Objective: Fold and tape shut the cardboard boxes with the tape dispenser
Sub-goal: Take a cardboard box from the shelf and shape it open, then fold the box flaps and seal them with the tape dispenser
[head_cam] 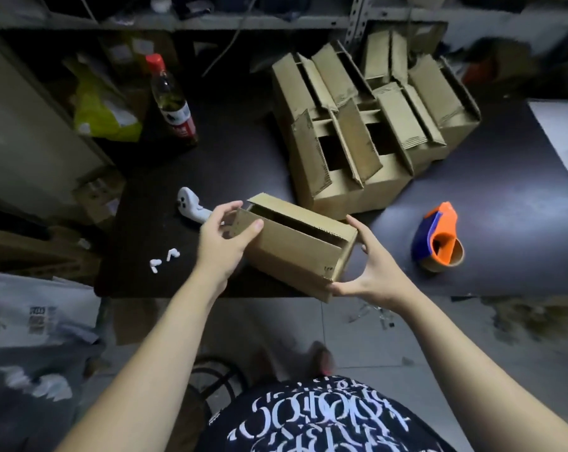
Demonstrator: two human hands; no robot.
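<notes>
So one small cardboard box (295, 252) is held up in the air over the near edge of the table (521, 207), tilted a bit, with its right end hanging out past that edge over the floor (276, 324). The left hand (224, 243) is wrapped round the left end: the thumb is pressed flat on the end flap and the fingers (232, 207) are curled over the far side. The right end is clamped by the right hand (370, 272), thumb hooked under the lower near corner and the other fingers spread up the end face. The long top flaps are folded down most of the way, but a dark slot is left open between them along the top.

The tape dispenser (437, 238), blue and orange, is parked on the table to the right of the box, untouched, with a bare strip of tabletop between it and the right hand. A pile of boxes (374, 125) with flaps sticking up is packed together at the back, just behind the held box. On the left side, two white earbuds (163, 257) and a white controller (191, 205) are lying close to the left hand, and a bottle (173, 102) with a red cap is stood further back, well apart. A fair patch of bare table is left between the bottle and the pile.
</notes>
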